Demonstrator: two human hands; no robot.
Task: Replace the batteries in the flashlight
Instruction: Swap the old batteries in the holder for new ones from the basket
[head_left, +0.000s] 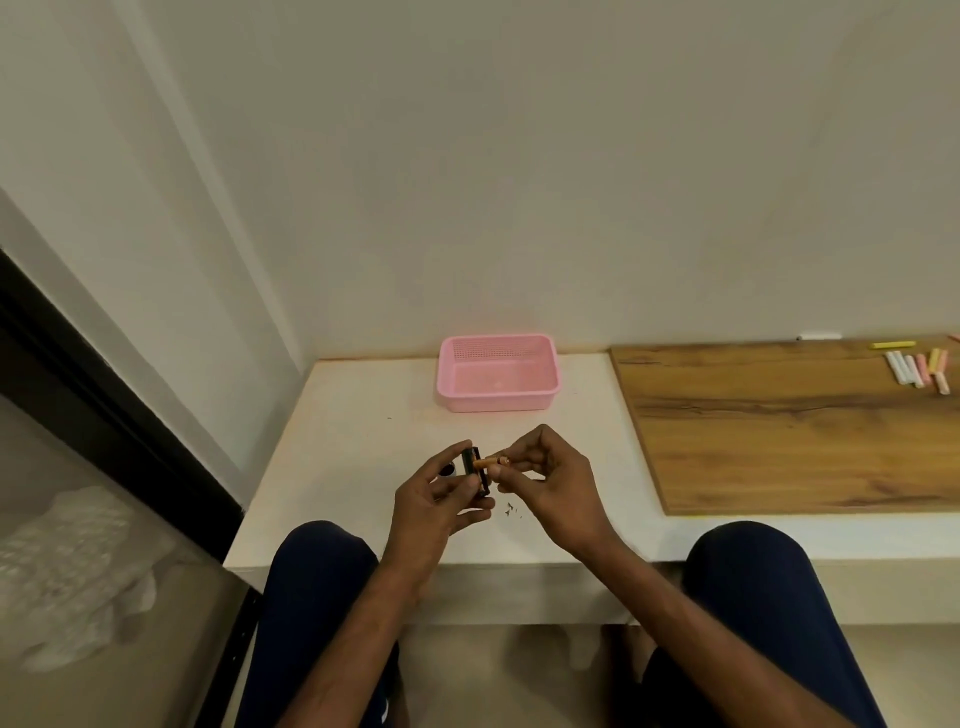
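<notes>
My left hand (441, 499) grips a small black battery holder (477, 469) just above the white table (363, 441). An orange battery (492, 461) is pinched in the fingertips of my right hand (545, 483), with its left end touching the holder. A small dark round part (448, 471), possibly the flashlight's cap or body, lies on the table just left of my left hand, partly hidden by the fingers. The rest of the flashlight is not clearly visible.
An empty pink plastic basket (498, 373) stands at the back of the table against the wall. A wooden board (779, 426) lies to the right, with several coloured chalk sticks (919, 368) on its far right. Small dark specks (511, 509) lie under my hands.
</notes>
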